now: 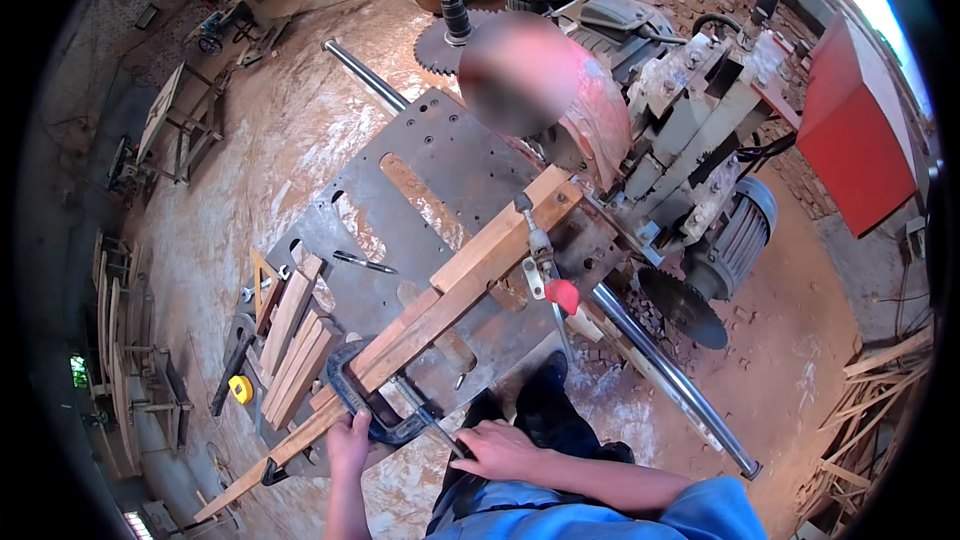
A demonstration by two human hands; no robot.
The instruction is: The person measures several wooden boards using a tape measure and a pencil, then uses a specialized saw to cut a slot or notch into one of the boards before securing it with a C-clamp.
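A long stack of wooden strips [470, 275] lies diagonally across a dark steel machine table [440, 155]. A dark C-clamp [350, 380] grips the strips near their lower left end. My left hand [349, 443] holds the clamp's frame from below. My right hand [497, 450] is closed around the end of the clamp's screw handle [428, 420]. A second clamp with a red knob [560, 293] holds the strips further up, near the machine.
A saw machine with motors [740, 230], a circular blade [682, 307] and a long steel bar [660, 365] stands to the right. Short wooden pieces [295, 340], a yellow tape measure [241, 388] and a pen [365, 263] lie on the table's left part. Sawdust covers the floor.
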